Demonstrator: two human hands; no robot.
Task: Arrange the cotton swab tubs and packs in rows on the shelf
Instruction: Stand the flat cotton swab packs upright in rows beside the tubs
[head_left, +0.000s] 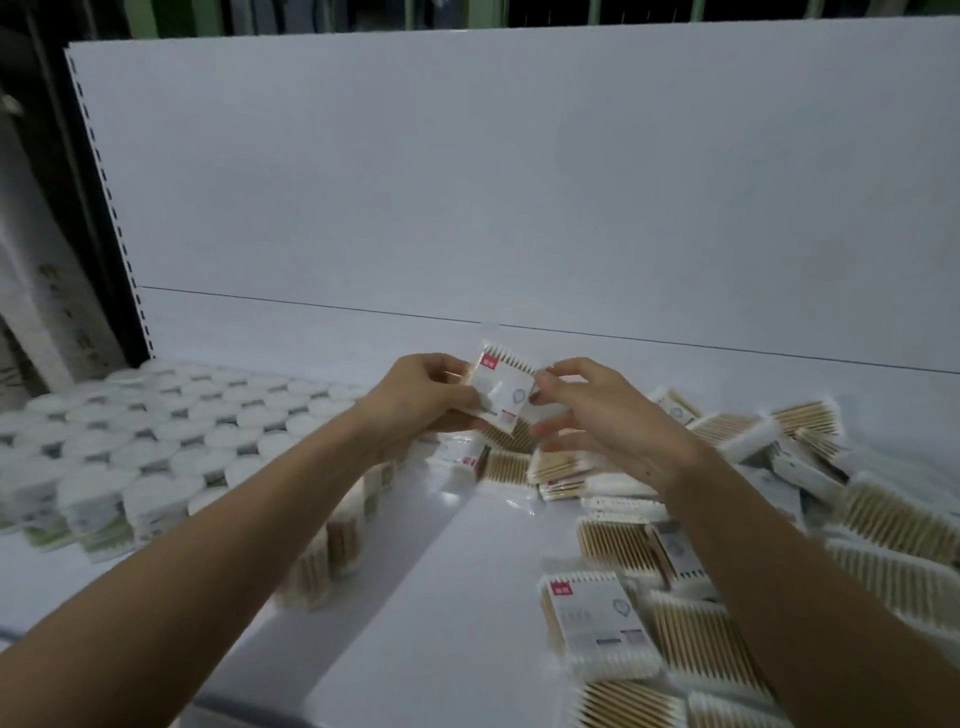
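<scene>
Above the white shelf (395, 597), round tubs (156, 436) fill rows at its left, loose swab packs (779, 545) heaped at its right. Left hand (421, 400) and right hand (597, 415) meet over the shelf's rear middle, both pinching one flat pack (501, 387): tilted, label toward camera, long axis running upper-left to lower-right, swab tips along the top edge, clear of the shelf
</scene>
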